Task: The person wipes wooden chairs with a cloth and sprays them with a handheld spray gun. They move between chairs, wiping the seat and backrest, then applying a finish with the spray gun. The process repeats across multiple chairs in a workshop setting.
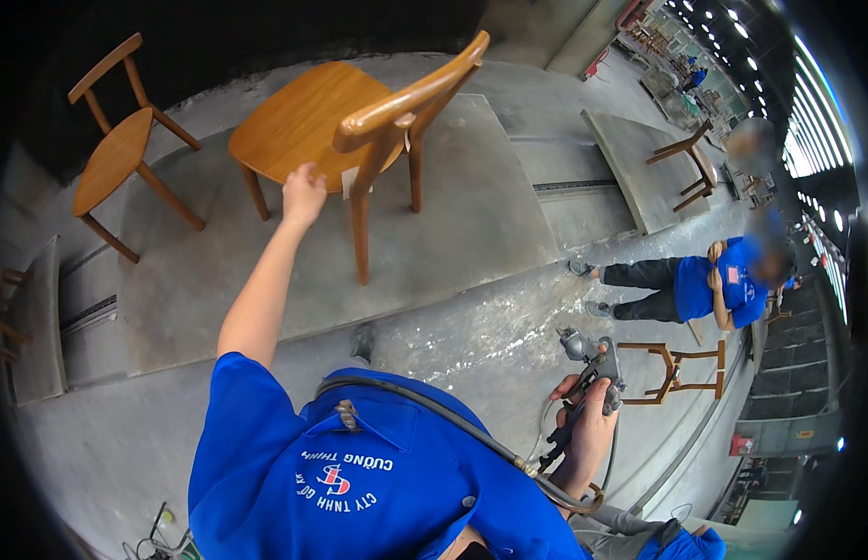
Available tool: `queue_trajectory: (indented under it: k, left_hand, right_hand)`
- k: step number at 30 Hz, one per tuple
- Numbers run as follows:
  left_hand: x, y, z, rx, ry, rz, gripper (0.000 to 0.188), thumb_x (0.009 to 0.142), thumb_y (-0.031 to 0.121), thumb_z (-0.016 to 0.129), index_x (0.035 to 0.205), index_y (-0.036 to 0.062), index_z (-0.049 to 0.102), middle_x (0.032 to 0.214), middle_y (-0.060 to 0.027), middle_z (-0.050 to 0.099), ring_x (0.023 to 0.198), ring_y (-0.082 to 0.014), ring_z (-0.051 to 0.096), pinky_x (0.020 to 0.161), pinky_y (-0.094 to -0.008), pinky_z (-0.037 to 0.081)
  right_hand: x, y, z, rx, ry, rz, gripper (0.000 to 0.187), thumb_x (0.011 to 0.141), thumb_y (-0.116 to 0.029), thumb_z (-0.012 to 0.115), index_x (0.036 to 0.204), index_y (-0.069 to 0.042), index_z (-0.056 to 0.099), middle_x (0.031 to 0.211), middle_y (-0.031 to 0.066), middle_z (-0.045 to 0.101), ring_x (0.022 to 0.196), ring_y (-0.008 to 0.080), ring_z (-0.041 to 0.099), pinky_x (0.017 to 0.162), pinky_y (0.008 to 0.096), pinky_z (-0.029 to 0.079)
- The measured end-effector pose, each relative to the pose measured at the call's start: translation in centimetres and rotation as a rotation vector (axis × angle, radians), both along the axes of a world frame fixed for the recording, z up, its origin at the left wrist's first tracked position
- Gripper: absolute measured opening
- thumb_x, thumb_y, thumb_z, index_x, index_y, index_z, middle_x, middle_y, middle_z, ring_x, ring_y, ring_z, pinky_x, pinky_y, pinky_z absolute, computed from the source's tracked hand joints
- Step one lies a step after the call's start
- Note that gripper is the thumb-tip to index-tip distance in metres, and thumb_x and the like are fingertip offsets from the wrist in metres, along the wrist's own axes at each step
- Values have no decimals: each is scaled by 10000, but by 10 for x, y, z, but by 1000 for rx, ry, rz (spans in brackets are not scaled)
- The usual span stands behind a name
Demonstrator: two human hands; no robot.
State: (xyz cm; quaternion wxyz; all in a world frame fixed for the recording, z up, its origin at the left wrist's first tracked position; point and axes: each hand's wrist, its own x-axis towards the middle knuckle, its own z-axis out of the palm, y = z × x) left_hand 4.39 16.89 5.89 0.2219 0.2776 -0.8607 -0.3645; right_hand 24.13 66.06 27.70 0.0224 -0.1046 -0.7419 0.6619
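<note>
A glossy orange-brown wooden chair (308, 110) stands on a grey flat platform (453, 224), its curved backrest toward me. My left hand (305, 196) reaches out to the seat's near edge, its fingers curled over that edge. A pale tag hangs below the seat beside the hand. On the right, held away from the chair, my right hand (591, 431) grips a metal spray gun (583, 350) with a dark handle. A dark hose (425, 397) crosses over my blue shirt toward the gun.
A second wooden chair (117, 163) stands at the left. Another platform (616, 168) at the right carries a chair (686, 163). A person in a blue shirt (723, 285) stands to the right, near a wooden chair frame (672, 373). Another person in blue (677, 541) is at lower right.
</note>
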Motion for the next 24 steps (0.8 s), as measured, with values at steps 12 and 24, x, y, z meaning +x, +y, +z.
queue_trajectory:
  k: [12, 24]
  left_hand:
    - [-75, -17, 34, 71, 351, 58, 210, 904, 183, 580, 887, -23, 543, 782, -221, 652, 728, -395, 633, 686, -479, 492]
    - [-247, 54, 3, -127, 228, -236, 239, 866, 210, 615, 874, -25, 569, 833, -249, 665, 779, -414, 651, 718, -465, 500]
  right_hand:
    - [-87, -72, 19, 43, -37, 69, 604, 1034, -467, 512, 1441, -23, 467, 814, 82, 651, 679, 116, 611, 471, 210, 402]
    - [-131, -23, 7, -75, -8, -128, 616, 1026, -472, 527, 1458, -37, 464, 837, 84, 661, 697, 118, 628, 458, 206, 385]
